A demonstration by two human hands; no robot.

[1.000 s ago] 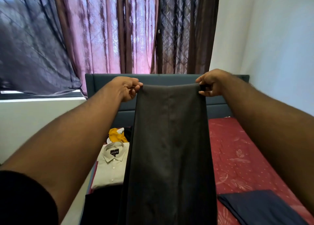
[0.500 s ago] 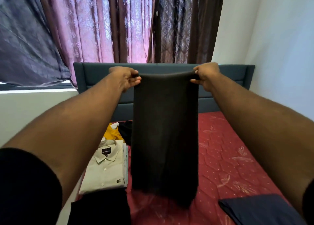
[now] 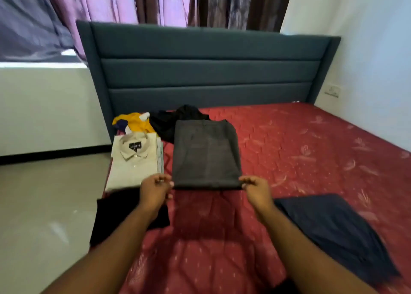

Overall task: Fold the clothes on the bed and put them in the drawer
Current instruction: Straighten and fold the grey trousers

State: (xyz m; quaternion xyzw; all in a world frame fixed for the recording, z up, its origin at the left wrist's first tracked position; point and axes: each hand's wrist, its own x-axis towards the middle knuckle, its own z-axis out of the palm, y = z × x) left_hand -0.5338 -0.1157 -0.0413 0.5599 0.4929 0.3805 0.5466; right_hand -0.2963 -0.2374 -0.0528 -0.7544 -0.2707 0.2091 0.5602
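The grey trousers (image 3: 205, 154), before hanging, now lie folded on the bed (image 3: 311, 151); left hand (image 3: 155, 190) and right hand (image 3: 255, 188) still pinch the near corners.

I see soft daylight glowing pink through the curtains (image 3: 124, 2), which are smeared by motion blur. Wide-angle bending bows the headboard (image 3: 206, 71); the near corners fall dim.

Folded trousers (image 3: 205, 153) flat on bed (image 3: 311, 156), left of centre. Left hand (image 3: 155, 190) at near-left corner, right hand (image 3: 255, 189) at near-right corner. Folded shirt (image 3: 135, 160) just left of trousers, at bed edge. Crumpled garments (image 3: 155, 122) behind shirt, near headboard (image 3: 206, 71). Another folded garment (image 3: 333, 233) near right, apart from trousers.
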